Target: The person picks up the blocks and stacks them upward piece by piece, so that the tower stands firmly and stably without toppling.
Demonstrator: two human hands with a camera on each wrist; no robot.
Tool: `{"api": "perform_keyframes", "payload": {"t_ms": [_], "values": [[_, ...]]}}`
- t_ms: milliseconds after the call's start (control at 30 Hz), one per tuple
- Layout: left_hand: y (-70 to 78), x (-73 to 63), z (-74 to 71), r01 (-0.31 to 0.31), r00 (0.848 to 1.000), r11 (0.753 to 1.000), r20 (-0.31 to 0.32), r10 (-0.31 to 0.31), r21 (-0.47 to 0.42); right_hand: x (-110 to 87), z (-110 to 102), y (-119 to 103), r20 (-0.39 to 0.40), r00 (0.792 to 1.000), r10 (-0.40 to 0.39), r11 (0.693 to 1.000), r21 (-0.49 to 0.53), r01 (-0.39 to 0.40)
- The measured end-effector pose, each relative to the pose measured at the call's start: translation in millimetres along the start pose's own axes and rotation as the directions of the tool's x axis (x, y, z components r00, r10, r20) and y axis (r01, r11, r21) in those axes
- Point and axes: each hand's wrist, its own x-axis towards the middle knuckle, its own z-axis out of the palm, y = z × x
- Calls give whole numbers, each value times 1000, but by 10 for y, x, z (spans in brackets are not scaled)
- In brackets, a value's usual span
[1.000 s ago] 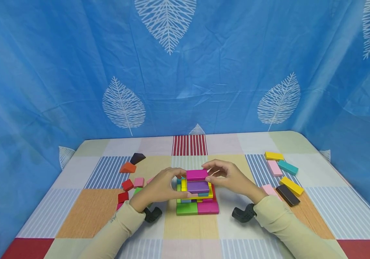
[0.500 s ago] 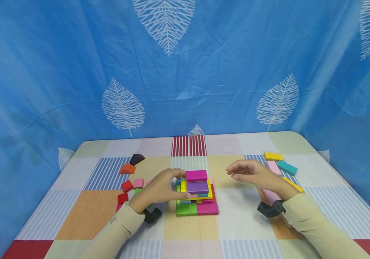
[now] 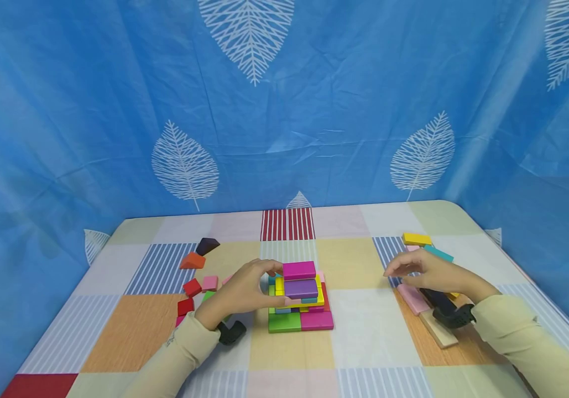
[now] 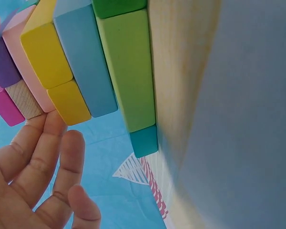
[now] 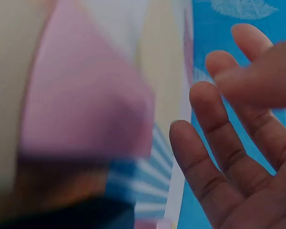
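Observation:
A tower of coloured wooden blocks (image 3: pixel 300 289) stands mid-table, with a magenta block (image 3: pixel 299 270) on top and a purple block (image 3: pixel 300 288) below it. My left hand (image 3: pixel 244 284) holds the tower's upper layers from the left, thumb at the front and fingers behind. In the left wrist view, fingertips meet the tower beside a pink block (image 4: pixel 26 57). My right hand (image 3: pixel 428 271) hovers over the right-hand blocks, fingers loosely bent around nothing. Near it lie a pink block (image 3: pixel 412 299) and a plain wood block (image 3: pixel 438 329); a black block (image 3: pixel 438 301) is partly hidden under the wrist.
Beyond the right hand lie a yellow block (image 3: pixel 416 239) and a teal block (image 3: pixel 438 253). To the left are red blocks (image 3: pixel 192 287), a pink cube (image 3: pixel 210 283), an orange piece (image 3: pixel 192 260) and a dark wedge (image 3: pixel 207 246). A blue curtain (image 3: pixel 284 121) hangs behind.
My right hand has left the magenta block on top of the tower and travelled right to the loose blocks. The left hand stays at the tower.

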Motion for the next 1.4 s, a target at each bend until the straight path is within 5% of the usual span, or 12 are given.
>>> {"api": "perform_keyframes", "payload": {"t_ms": [333, 467, 633, 1000, 1400], "values": [[-1, 1, 0, -10, 1000, 1000, -1, 10, 18, -113, -46, 101, 67, 998, 5, 964, -267, 13], [-3, 4, -5, -6, 1000, 1000, -1, 6, 19, -109, -37, 82, 85, 993, 79, 948, -313, -48], [1, 8, -10, -10, 1000, 1000, -1, 10, 19, -82, -41, 39, 81, 980, 182, 941, -302, -150], [-14, 8, -3, -7, 1000, 1000, 1, 7, 15, 2, 46, -2, -8, 980, 198, 944, -268, -193], [-24, 15, -4, -18, 1000, 1000, 1, 18, 11, 182, 184, -304, -151, 988, 20, 976, -210, -52]]}}
